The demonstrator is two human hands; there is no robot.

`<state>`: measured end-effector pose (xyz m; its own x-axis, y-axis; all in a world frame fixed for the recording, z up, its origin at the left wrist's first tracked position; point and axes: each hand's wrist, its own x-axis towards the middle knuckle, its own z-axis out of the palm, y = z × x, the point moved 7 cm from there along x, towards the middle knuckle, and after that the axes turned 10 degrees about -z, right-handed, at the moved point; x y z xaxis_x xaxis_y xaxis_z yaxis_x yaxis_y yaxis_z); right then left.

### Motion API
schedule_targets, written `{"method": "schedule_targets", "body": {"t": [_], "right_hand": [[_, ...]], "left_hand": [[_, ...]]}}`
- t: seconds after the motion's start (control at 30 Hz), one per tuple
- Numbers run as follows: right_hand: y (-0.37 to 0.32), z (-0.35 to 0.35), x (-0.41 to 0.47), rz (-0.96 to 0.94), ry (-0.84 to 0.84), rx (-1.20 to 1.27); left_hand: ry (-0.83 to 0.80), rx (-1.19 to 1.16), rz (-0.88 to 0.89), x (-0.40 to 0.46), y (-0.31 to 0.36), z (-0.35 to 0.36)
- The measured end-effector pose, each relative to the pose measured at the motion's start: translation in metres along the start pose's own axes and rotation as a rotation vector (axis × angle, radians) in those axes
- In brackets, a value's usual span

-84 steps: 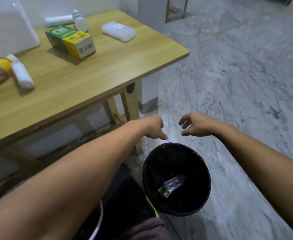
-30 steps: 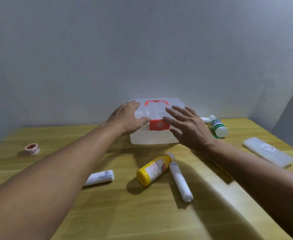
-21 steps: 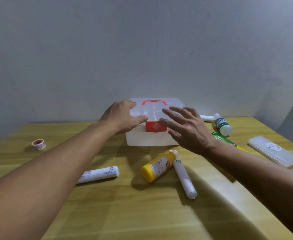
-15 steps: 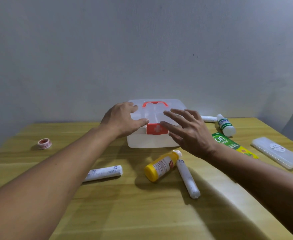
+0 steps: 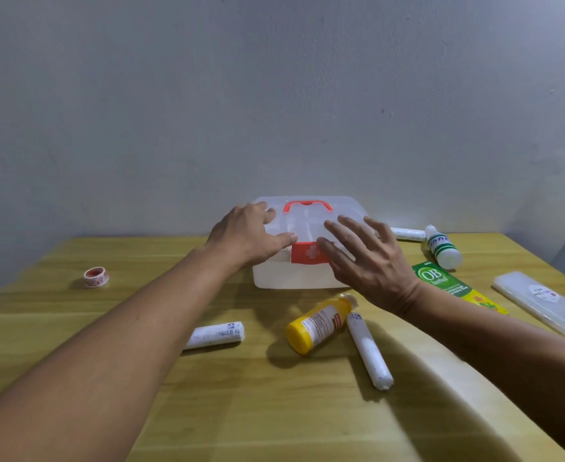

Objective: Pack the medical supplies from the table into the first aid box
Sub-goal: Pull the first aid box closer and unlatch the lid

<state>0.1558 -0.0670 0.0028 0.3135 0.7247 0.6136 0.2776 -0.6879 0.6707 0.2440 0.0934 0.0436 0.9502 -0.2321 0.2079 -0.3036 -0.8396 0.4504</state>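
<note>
My left hand (image 5: 251,236) lies spread on the lid of the first aid box (image 5: 308,281) at frame centre, gripping nothing; my right hand (image 5: 368,261) hovers, fingers splayed, by its red latch (image 5: 308,253). The box is shut on a yellow wooden counter (image 5: 241,411) against a bare grey wall (image 5: 274,95). A yellow bottle (image 5: 318,325), bandage rolls (image 5: 216,335) and tape (image 5: 96,276) lie loose around it.

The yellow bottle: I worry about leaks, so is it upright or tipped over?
Tipped over. The yellow bottle lies on its side on the table, beside a white roll.
</note>
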Motion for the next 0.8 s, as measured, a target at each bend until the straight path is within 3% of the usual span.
{"method": "schedule_targets", "body": {"t": [0.17, 0.47, 0.6, 0.73, 0.8], "right_hand": [[0.000, -0.003, 0.004, -0.037, 0.024, -0.016], [0.003, -0.004, 0.011, -0.055, -0.172, 0.077], [0.015, -0.015, 0.025, 0.026, -0.229, 0.203], [0.031, -0.023, 0.037, 0.205, -0.204, 0.367], [0.043, -0.029, 0.046, 0.306, -0.153, 0.430]], "left_hand": [[-0.021, 0.031, -0.054, 0.006, 0.000, -0.001], [-0.036, 0.070, -0.037, 0.001, 0.003, -0.003], [-0.118, -0.325, -0.013, 0.002, -0.003, -0.001], [-0.066, -0.844, -0.181, -0.002, -0.021, 0.003], [-0.009, -0.991, -0.275, -0.001, -0.032, 0.006]]}}
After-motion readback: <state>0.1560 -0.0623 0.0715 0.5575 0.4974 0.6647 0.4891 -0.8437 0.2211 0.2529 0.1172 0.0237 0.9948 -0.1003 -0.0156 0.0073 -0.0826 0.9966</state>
